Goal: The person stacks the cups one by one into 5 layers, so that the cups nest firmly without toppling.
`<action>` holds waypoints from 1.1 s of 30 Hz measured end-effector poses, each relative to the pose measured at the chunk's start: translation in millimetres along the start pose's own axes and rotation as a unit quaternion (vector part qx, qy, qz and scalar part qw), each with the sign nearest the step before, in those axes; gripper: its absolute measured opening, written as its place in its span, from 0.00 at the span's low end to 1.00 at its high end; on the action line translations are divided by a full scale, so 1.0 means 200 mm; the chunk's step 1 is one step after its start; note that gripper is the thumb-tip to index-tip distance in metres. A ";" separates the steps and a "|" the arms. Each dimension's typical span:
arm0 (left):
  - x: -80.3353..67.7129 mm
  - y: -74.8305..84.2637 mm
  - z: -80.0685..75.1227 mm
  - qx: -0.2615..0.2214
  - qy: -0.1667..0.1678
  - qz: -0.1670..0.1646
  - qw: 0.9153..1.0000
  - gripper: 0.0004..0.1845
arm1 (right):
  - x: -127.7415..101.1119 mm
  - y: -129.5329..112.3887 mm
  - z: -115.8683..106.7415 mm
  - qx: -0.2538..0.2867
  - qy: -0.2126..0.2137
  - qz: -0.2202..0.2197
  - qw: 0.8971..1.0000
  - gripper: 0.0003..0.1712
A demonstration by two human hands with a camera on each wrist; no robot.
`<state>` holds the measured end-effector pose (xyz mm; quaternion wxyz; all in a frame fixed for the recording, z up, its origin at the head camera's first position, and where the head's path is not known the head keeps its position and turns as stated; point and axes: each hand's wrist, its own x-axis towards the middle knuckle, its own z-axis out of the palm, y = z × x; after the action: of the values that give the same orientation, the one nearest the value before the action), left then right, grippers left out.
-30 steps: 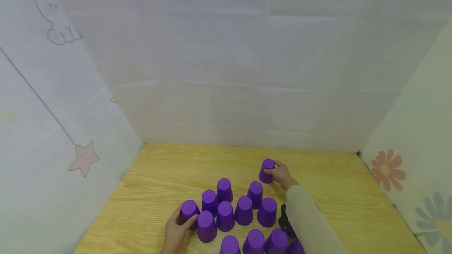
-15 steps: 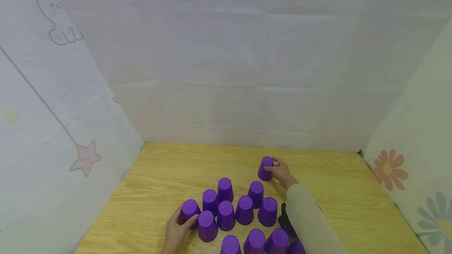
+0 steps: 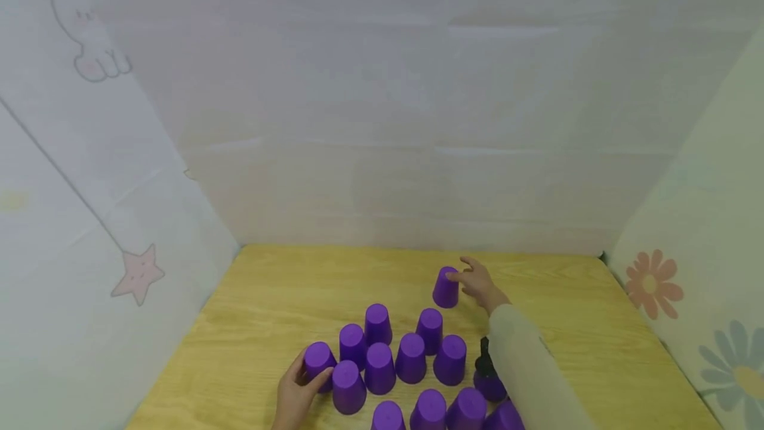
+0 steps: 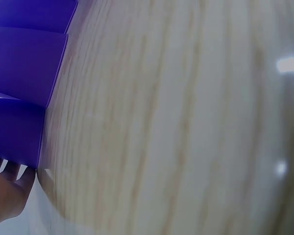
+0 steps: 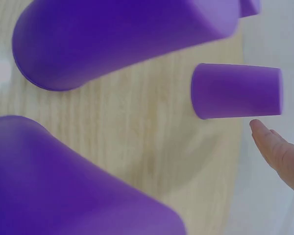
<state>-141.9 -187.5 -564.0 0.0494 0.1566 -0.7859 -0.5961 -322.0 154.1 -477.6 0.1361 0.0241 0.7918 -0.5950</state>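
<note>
Several purple cups stand upside down in a cluster [image 3: 412, 357] on the wooden table [image 3: 286, 290]. One lone purple cup [image 3: 445, 287] [image 5: 235, 90] stands apart behind the cluster. My right hand [image 3: 465, 273] hovers just right of it with its fingers [image 5: 277, 149] spread and off the cup. At the cluster's left end, my left hand [image 3: 307, 371] grips the leftmost cup [image 3: 318, 358] between thumb and fingers. The left wrist view shows only cup sides [image 4: 19, 73] and fingertips [image 4: 7, 191] on the wood.
Pale fabric walls enclose the table on three sides, with a star [image 3: 138, 273] on the left and flowers [image 3: 650, 282] on the right. Bare wood lies behind and to both sides of the cups. A black wrist strap [image 3: 485, 360] sits on my right sleeve.
My right hand has let go of the lone cup and opened its fingers; the cup now stands on the table. The left hand has kept its hold.
</note>
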 end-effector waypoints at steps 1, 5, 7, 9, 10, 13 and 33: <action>0.00 0.00 0.00 -0.001 -0.002 -0.004 1.000 0.36 | 0.00 0.00 -0.01 -0.003 -0.001 -0.002 1.000 0.40; -0.01 0.00 0.00 -0.005 -0.002 -0.013 1.000 0.37 | -0.01 -0.03 -0.04 -0.007 -0.008 -0.009 1.000 0.41; -0.01 0.00 0.00 -0.007 0.005 -0.009 1.000 0.36 | -0.02 -0.04 -0.05 -0.006 -0.010 -0.009 1.000 0.41; 0.00 0.00 -0.01 -0.004 0.013 -0.003 1.000 0.35 | -0.02 -0.05 -0.06 -0.006 -0.013 -0.008 1.000 0.42; 0.00 0.00 -0.02 -0.001 0.015 0.000 1.000 0.35 | -0.02 -0.05 -0.07 -0.007 -0.015 -0.008 1.000 0.42; 0.02 0.01 -0.05 0.004 0.016 0.012 1.000 0.34 | -0.04 -0.06 -0.08 -0.015 -0.022 -0.009 1.000 0.43; 0.20 0.15 -0.15 0.025 -0.009 0.067 0.997 0.34 | -0.15 -0.03 -0.17 -0.012 -0.053 -0.046 0.997 0.42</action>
<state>-177.4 -219.7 -531.6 0.0782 0.0994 -0.8099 -0.5728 -300.1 188.1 -456.1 0.1502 -0.0458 0.7910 -0.5913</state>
